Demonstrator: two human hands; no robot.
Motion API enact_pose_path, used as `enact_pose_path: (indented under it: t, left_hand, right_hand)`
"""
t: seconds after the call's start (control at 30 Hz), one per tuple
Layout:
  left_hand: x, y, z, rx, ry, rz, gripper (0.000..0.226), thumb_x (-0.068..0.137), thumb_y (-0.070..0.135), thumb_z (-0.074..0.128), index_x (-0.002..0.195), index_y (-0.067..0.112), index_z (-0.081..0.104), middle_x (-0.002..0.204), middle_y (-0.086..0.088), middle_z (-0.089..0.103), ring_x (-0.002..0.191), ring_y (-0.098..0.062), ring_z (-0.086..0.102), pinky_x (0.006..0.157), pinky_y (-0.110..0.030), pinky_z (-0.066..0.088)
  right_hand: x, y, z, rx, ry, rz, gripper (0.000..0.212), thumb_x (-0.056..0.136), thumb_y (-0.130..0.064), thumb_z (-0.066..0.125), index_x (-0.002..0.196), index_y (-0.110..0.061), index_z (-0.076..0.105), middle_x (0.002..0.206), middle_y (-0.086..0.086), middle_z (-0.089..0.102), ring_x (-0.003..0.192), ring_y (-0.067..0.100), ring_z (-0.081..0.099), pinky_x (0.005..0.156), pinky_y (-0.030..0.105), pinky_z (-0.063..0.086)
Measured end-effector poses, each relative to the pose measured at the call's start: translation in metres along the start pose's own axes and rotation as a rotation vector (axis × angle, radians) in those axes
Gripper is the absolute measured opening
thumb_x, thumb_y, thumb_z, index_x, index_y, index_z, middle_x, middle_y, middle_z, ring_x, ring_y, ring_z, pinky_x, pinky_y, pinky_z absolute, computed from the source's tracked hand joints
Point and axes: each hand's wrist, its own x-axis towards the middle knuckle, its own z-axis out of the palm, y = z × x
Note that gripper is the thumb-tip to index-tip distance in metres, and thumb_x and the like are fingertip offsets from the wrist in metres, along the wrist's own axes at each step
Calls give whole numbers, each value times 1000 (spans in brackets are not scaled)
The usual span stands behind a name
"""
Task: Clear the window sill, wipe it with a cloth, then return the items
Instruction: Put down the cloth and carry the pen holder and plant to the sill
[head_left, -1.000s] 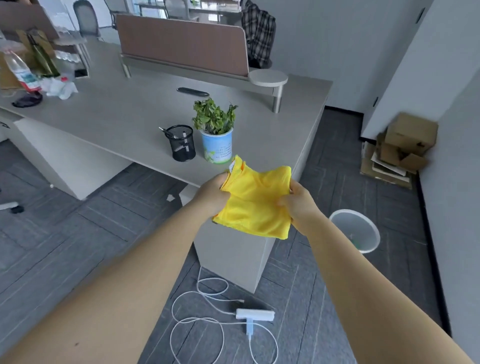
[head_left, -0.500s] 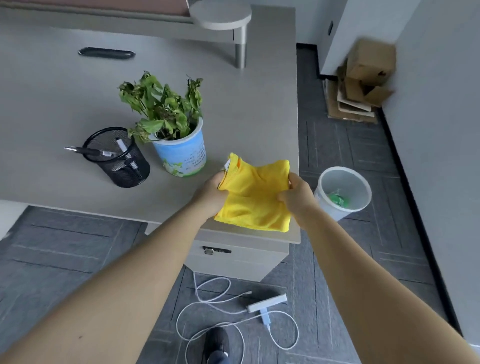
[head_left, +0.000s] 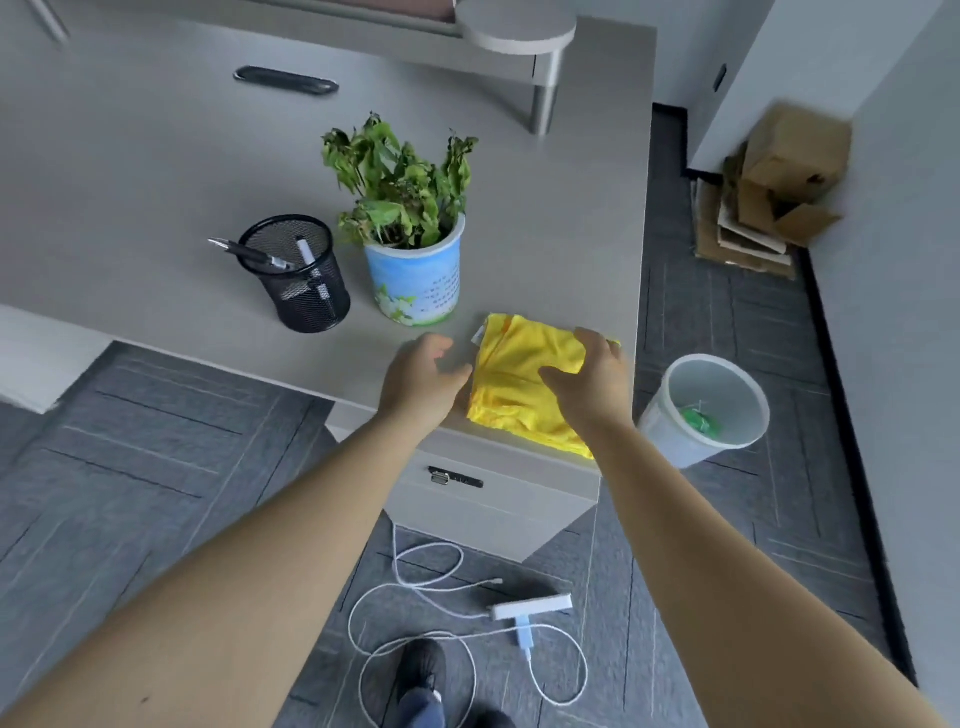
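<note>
A folded yellow cloth (head_left: 519, 374) lies on the near right corner of the grey desk (head_left: 156, 182), its lower edge at the desk's front edge. My left hand (head_left: 421, 379) is open beside the cloth's left side, fingers apart, with nothing in it. My right hand (head_left: 592, 379) lies spread over the cloth's right part, fingers apart and not gripping. A potted green plant in a blue-and-white pot (head_left: 415, 275) and a black mesh pen holder (head_left: 296, 275) with pens stand on the desk just behind my left hand. No window sill is in view.
A white waste bin (head_left: 711, 410) stands on the floor right of the desk corner. Cardboard boxes (head_left: 769, 192) are piled by the wall. A white power strip (head_left: 530, 605) with loose cables lies on the floor below the drawer unit (head_left: 493, 499), near my shoe (head_left: 421, 670).
Both hands carried the cloth to the desk corner and set it down. My left hand has let go and opened; my right hand has flattened over the cloth.
</note>
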Motion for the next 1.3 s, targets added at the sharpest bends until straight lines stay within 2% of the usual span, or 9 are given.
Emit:
enact_pose_path:
  t: [0.2,0.4,0.5,0.6,0.73,0.8,0.97,1.13,1.3]
  left_hand:
    - [-9,-37,-57,-100,187,-9,40,80,19,63,115,3,54,126,-16,56,119,-27,49,99,-31,36]
    - [28,-77,-100,-179,337,-41,63,73,18,70,125,0,40,132,-20,41,122,-31,41,106,-40,35]
    - [61,-92,-109,-260,294,-57,82,71,18,73,135,4,25,144,-15,28,132,-26,31,112,-38,27]
    - [96,-100,-109,-309,222,-33,95,67,18,76,140,7,16,150,-13,22,139,-23,24,116,-37,22]
    - [126,-105,-104,-395,152,66,83,49,23,81,120,12,37,121,-2,52,112,-18,51,102,-32,39]
    - [134,-106,-100,-449,149,114,73,44,23,77,106,23,39,104,8,54,98,-12,54,93,-28,42]
    - [144,-108,-100,-479,114,183,60,41,23,79,88,35,43,99,9,59,93,-5,59,91,-28,44]
    - [148,-104,-107,-447,120,178,79,33,37,76,102,10,50,109,-9,64,98,-18,63,93,-36,48]
    - [137,-90,-121,-465,85,180,80,36,31,80,106,9,48,107,-7,65,100,-21,63,94,-41,49]
  right_hand:
    - [-7,-42,55,128,-92,-84,72,78,-17,71,138,-2,35,141,15,41,134,26,35,106,27,27]
    - [14,-73,106,244,-29,-79,89,70,-18,77,142,-6,26,143,15,36,136,28,30,112,34,27]
    - [33,-83,129,334,83,-101,101,53,-26,83,137,-8,31,136,14,45,129,30,41,109,47,35]
    - [54,-82,146,423,154,-131,114,45,-26,83,141,-7,24,140,12,40,132,27,39,111,45,34]
    - [74,-77,160,494,220,-181,132,38,-38,82,145,-5,12,150,15,26,141,28,26,116,46,27]
    - [78,-73,164,503,240,-191,129,38,-41,81,144,-7,15,147,14,31,138,27,32,114,46,30]
    - [85,-72,165,500,273,-179,108,50,-23,83,137,-5,21,128,4,41,118,17,46,104,31,41]
    - [87,-76,165,497,331,-188,94,56,-11,86,130,-2,28,113,-1,42,102,12,47,75,1,42]
    - [76,-92,154,569,345,-214,92,47,-20,80,126,-7,35,114,4,48,100,13,52,77,8,47]
